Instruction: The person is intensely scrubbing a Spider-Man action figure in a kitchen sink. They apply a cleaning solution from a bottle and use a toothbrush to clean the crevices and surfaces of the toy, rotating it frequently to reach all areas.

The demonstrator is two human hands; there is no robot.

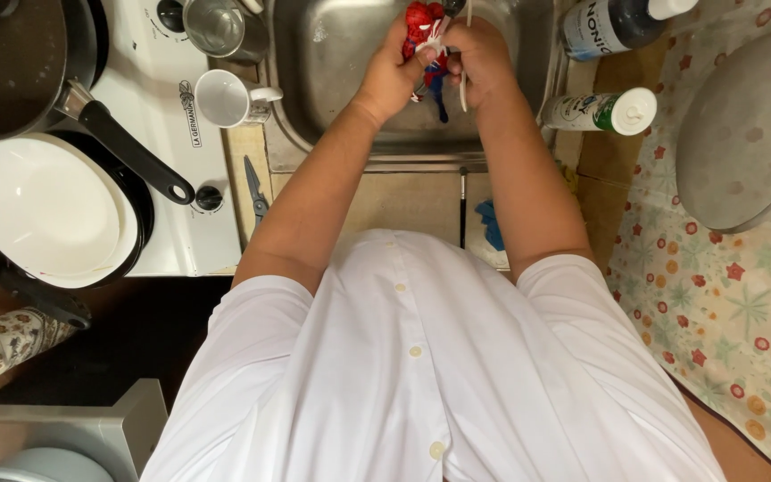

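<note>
I see a small red and blue toy figure (427, 45) held over the steel sink (332, 71), at the top middle of the view, its blue legs hanging down between my two hands. My left hand (393, 71) is clamped on the figure from its left side, fingers curled round the red upper body. My right hand (479, 58) is closed against the figure's right side and also grips a thin white stick (463, 89) that points down toward the basin; what kind of tool it is I cannot tell. Just left of the sink stand a white mug (225, 96) and a metal cup (216, 25); small scissors (256, 187) lie on the ledge below them. Farther left, on the white stove (167, 134), sit a black pan (29, 62) and a white plate (42, 210). To the right of the sink two bottles (600, 112) lie beside a grey lid (747, 134) on a flowered cloth (725, 312).
</note>
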